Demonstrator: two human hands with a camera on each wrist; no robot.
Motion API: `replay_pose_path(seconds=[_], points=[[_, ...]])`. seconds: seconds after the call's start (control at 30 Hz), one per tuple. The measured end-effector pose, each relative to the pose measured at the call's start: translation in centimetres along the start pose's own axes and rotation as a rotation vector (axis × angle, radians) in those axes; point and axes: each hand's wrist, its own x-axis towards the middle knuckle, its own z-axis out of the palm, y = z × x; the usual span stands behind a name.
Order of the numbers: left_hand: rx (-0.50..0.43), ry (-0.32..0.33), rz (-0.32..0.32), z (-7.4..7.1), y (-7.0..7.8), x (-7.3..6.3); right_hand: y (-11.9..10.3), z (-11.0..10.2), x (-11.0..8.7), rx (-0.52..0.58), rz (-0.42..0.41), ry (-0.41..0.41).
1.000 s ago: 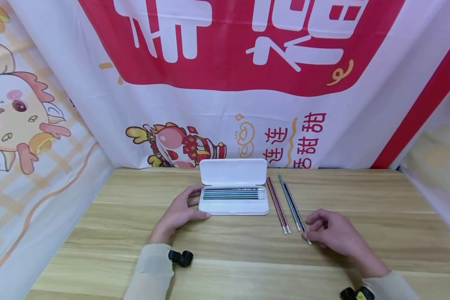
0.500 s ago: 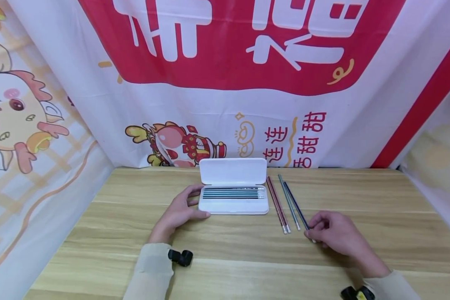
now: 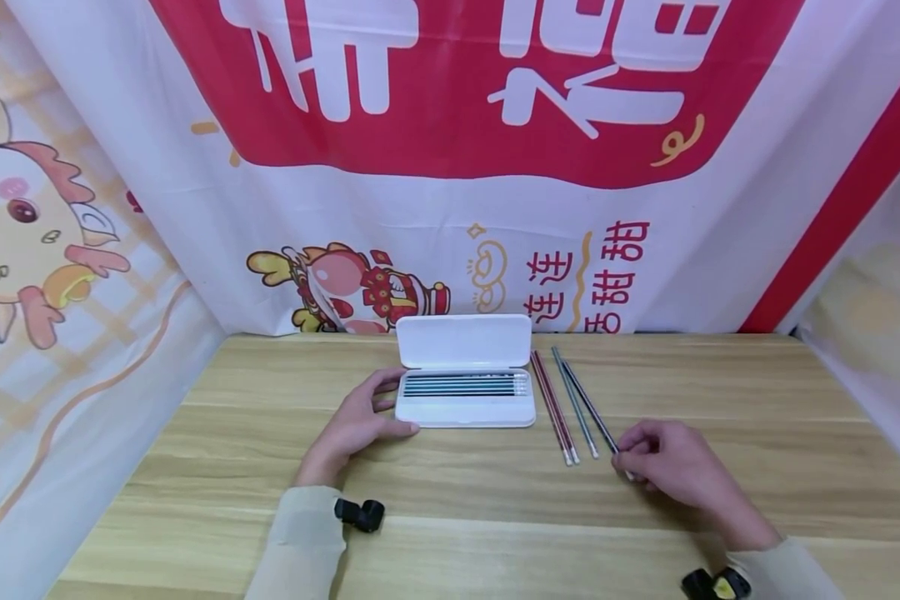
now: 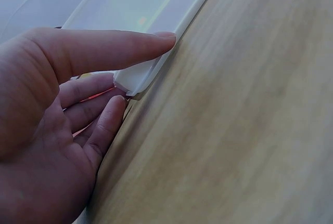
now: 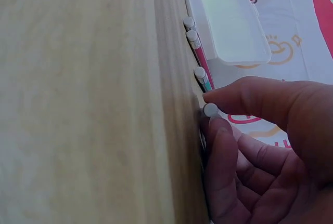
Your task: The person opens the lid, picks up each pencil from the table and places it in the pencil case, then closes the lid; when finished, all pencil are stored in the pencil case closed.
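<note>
On the table lies an open white pencil case (image 3: 465, 412), with several dark green pencils (image 3: 461, 385) in a row inside. My left hand (image 3: 354, 429) holds its left end, thumb along the front edge and fingers at the side. My right hand (image 3: 667, 462) pinches a dark pencil (image 3: 589, 406) between thumb and fingers near its eraser end. That white eraser (image 5: 210, 110) shows between the fingertips in the right wrist view. Left of it lie a green pencil (image 3: 581, 415) and two red pencils (image 3: 553, 408) beside the case, erasers toward me.
The case's lid (image 3: 465, 342) stands raised at the back, close to the printed cloth (image 3: 435, 200) hanging behind the table (image 3: 480, 517). More printed cloth (image 3: 112, 400) hangs along the left side. Dark wrist cameras sit on both sleeves.
My right hand has drawn the dark pencil's eraser end slightly right, away from the green pencil, so a gap now shows between them. The left hand stays at the case.
</note>
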Motion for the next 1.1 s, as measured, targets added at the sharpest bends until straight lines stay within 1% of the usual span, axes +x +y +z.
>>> replay_pose_path(seconds=[0.2,0.37,0.5,0.63,0.8,1.03,1.1], points=[[-0.002,0.000,-0.008,0.0,0.0,0.1,0.5,-0.3,0.3,0.058,-0.007,-0.002],[-0.004,0.001,-0.015,0.0,0.1,0.1,0.9,-0.6,0.5,0.146,0.016,-0.002],[-0.004,0.001,-0.017,0.0,0.2,0.1,1.3,-1.1,0.8,0.234,0.029,-0.024],[-0.009,0.005,-0.014,0.1,0.1,0.1,1.7,-1.5,1.0,0.293,0.035,-0.051],[-0.013,0.011,-0.005,0.1,0.0,0.1,1.8,-1.8,1.0,0.309,0.045,-0.071],[-0.014,0.010,-0.005,0.1,0.0,0.1,1.6,-1.8,0.9,0.310,0.047,-0.062],[-0.011,0.010,-0.006,0.1,0.0,0.1,1.6,-1.9,0.8,0.309,0.036,-0.059]])
